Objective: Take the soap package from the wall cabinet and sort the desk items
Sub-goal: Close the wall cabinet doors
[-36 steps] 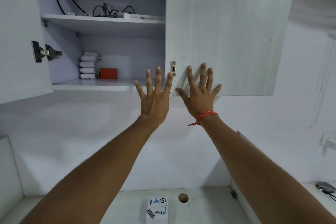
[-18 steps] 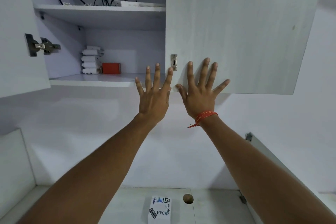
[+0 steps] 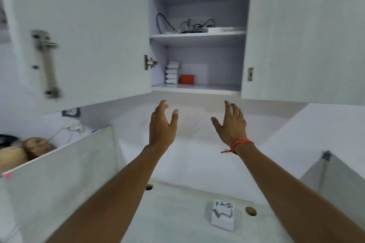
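Hands hang empty below the wall cabinet (image 3: 197,89), left hand (image 3: 161,124) and right hand (image 3: 231,124) with fingers spread, well apart, clear air between them and the bottom shelf edge. At that shelf's back left corner, beside stacked white packages (image 3: 172,72), lies the red soap package (image 3: 187,79), long axis across the shelf.

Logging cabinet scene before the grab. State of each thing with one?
left cabinet door: open
right cabinet door: closed
left hand: open, empty, below the cabinet
right hand: open, empty, below the cabinet
red package: on the bottom shelf
white packs: stacked beside it
printed box: on the desk
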`<action>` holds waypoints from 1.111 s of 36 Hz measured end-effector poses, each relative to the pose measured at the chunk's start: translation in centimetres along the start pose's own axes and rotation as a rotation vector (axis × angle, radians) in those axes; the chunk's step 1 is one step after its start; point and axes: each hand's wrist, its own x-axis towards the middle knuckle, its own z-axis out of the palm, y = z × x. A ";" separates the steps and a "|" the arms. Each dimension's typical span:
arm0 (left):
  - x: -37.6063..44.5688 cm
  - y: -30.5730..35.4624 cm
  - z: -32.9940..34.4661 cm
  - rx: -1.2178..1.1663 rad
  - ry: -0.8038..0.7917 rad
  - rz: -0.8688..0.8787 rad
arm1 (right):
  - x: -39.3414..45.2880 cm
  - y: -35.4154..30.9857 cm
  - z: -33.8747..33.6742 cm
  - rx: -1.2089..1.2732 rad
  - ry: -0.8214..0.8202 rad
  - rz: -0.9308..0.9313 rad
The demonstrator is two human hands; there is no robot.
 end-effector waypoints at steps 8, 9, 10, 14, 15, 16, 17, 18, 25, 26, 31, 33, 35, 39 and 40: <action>-0.3 -2.6 -15.2 -0.026 0.331 -0.266 | -5.4 -17.6 0.2 0.311 -0.048 -0.270; -0.4 -2.5 -16.5 -0.026 0.383 -0.225 | -5.8 -19.5 0.0 0.346 -0.050 -0.298; -0.5 -2.4 -17.9 -0.021 0.422 -0.162 | -6.2 -21.3 -0.1 0.375 -0.046 -0.330; -0.8 -1.2 -22.3 0.081 0.491 0.151 | -7.1 -27.6 -0.6 0.440 -0.034 -0.430; -0.7 -0.9 -23.3 0.112 0.523 0.217 | -7.3 -28.9 -0.7 0.450 -0.031 -0.460; -0.5 -0.8 -24.4 0.137 0.566 0.264 | -7.6 -30.3 -0.7 0.461 -0.027 -0.493; -0.2 -0.8 -25.4 0.164 0.610 0.283 | -7.9 -31.4 -0.7 0.472 -0.027 -0.520; 0.2 -0.9 -26.4 0.192 0.648 0.265 | -8.1 -32.5 -0.7 0.478 -0.025 -0.543; 1.7 -2.4 -30.3 0.109 0.255 -0.241 | -8.5 -36.5 -0.1 0.466 -0.013 -0.575; 1.7 -2.4 -30.3 0.076 0.183 -0.244 | -8.5 -36.6 0.0 0.459 -0.013 -0.576; 1.6 -2.7 -29.2 0.024 0.141 -0.219 | -8.0 -36.1 0.4 0.448 -0.006 -0.551; 1.5 -2.9 -28.8 0.056 0.173 -0.192 | -7.8 -35.6 0.5 0.453 -0.007 -0.532; 1.2 -3.0 -28.3 0.053 0.206 -0.144 | -7.6 -35.1 0.4 0.459 -0.003 -0.521; 0.5 -3.1 -27.0 0.043 0.263 0.029 | -7.3 -33.7 0.2 0.504 0.035 -0.506; 0.4 -3.0 -26.6 0.030 0.279 0.071 | -7.2 -33.2 0.0 0.515 0.050 -0.506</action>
